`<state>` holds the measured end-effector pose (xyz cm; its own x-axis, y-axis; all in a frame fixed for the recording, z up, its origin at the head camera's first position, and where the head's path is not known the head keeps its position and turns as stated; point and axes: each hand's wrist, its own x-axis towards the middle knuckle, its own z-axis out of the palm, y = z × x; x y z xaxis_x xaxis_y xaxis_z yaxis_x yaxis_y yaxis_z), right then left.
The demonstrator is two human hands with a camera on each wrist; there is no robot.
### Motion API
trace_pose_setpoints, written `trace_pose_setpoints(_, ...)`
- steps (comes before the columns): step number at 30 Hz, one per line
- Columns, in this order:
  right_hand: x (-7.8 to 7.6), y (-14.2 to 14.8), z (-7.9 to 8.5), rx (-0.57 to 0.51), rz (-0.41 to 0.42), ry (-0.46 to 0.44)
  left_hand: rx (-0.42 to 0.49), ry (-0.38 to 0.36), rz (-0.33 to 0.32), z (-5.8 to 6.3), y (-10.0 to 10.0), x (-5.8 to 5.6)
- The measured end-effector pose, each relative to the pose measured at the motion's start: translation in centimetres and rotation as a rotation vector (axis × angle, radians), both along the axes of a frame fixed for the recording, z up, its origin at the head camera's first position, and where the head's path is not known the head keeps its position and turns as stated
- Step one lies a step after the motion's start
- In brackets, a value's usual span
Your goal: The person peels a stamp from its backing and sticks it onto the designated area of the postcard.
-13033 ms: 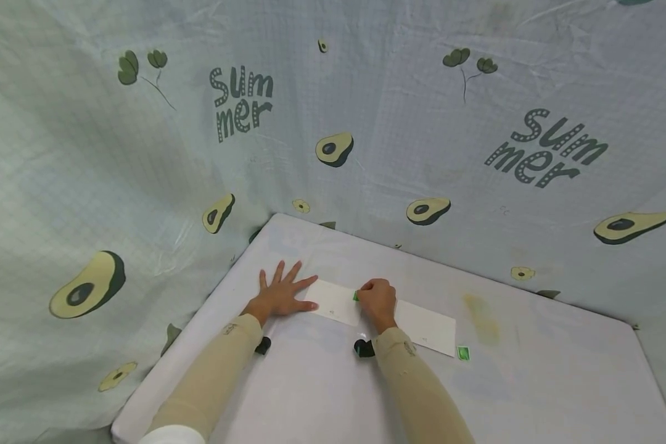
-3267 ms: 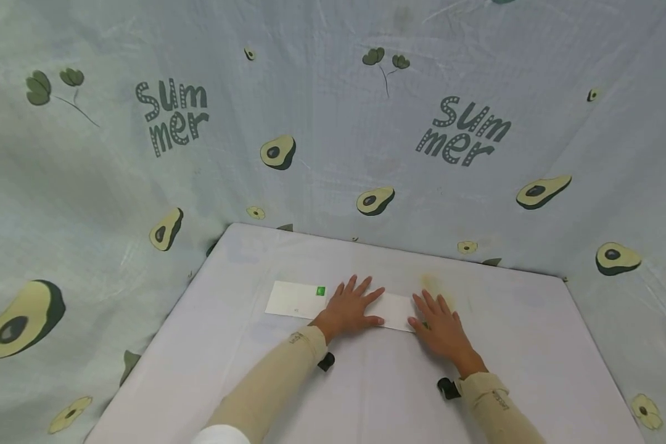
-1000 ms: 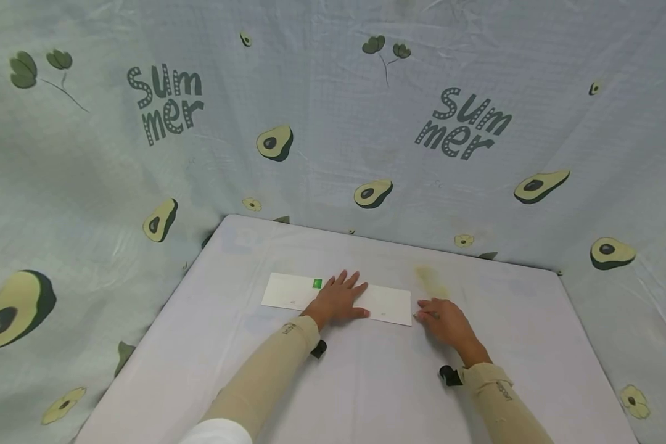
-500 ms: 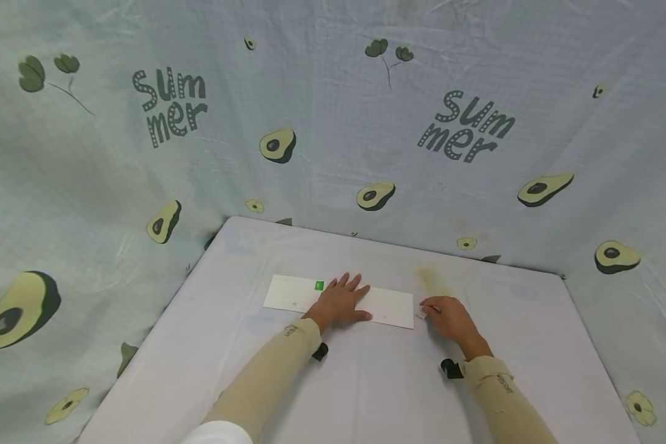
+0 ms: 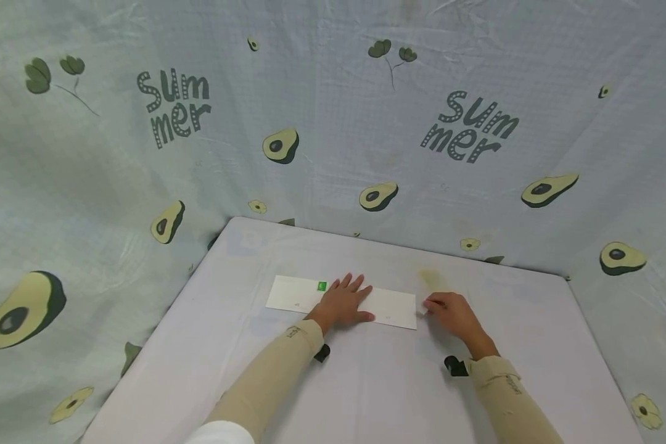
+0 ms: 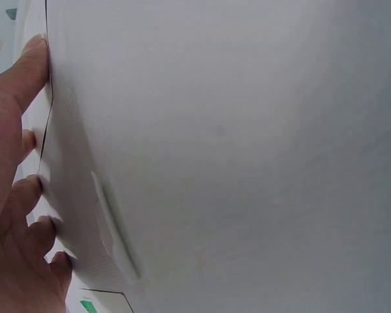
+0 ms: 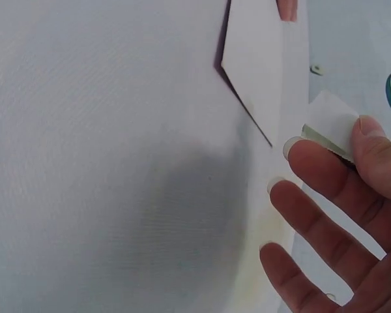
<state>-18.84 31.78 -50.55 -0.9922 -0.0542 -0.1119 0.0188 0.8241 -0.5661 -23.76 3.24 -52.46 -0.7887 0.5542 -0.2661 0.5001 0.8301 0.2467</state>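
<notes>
Two white envelopes lie side by side on the table. The left envelope (image 5: 291, 293) bears a green stamp (image 5: 322, 286) at its upper right corner; part of this stamp (image 6: 88, 306) also shows in the left wrist view. My left hand (image 5: 344, 302) rests with spread fingers over the inner ends of both envelopes, hiding where they meet. Just beyond the free end of the right envelope (image 5: 391, 308), my right hand (image 5: 452, 314) pinches a small stamp (image 7: 332, 120) between thumb and index finger. Its white side shows, with a greenish edge; the other fingers (image 7: 319, 215) are loosely extended.
The envelopes lie on a white-covered table (image 5: 388, 382). A cloth printed with avocados (image 5: 333, 123) hangs behind and to the left. A yellowish stain (image 5: 430, 277) marks the cover behind my right hand. Dark wrist cameras (image 5: 455, 365) sit below both wrists.
The loose green stamp, earlier lying right of the right envelope, is now pinched in my right hand. My left hand has shifted right from the left envelope's left end to the envelopes' inner ends.
</notes>
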Motion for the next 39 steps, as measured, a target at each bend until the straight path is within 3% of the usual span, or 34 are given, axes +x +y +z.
trace_pose_setpoints(7,-0.2,0.1,0.5,-0.038,-0.003,0.001,-0.015,0.002,0.000,0.0,0.1,0.0)
trace_pose_setpoints(17,-0.3,0.3,1.7,-0.024,0.045,0.073,-0.012,0.002,0.001,0.0,0.1,0.0)
trace_pose_setpoints(39,-0.1,0.2,4.5,0.003,0.070,0.096,-0.002,0.006,-0.006,0.0,0.1,0.1)
